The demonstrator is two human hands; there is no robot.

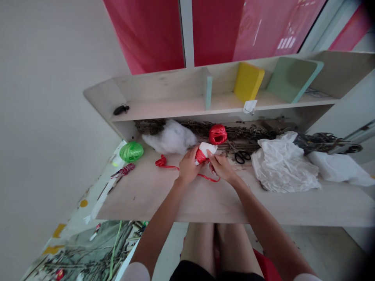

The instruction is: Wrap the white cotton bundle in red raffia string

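Note:
My left hand [188,166] and my right hand [222,166] meet over the wooden desk [164,195], both closed on a small white bundle [206,150] partly wrapped in red plastic string. The string [168,166] trails left from the bundle in a loop on the desk and sags below my hands. A red string ball [218,134] sits just behind the bundle. White stuffing [171,138] lies to the left of it.
A green string ball [131,151] lies at the desk's left end. Black-handled scissors [241,155] lie right of my hands, beside crumpled white plastic [283,164]. Dry twigs [249,130] line the back. The shelf above holds yellow [248,81] and green [293,78] dividers.

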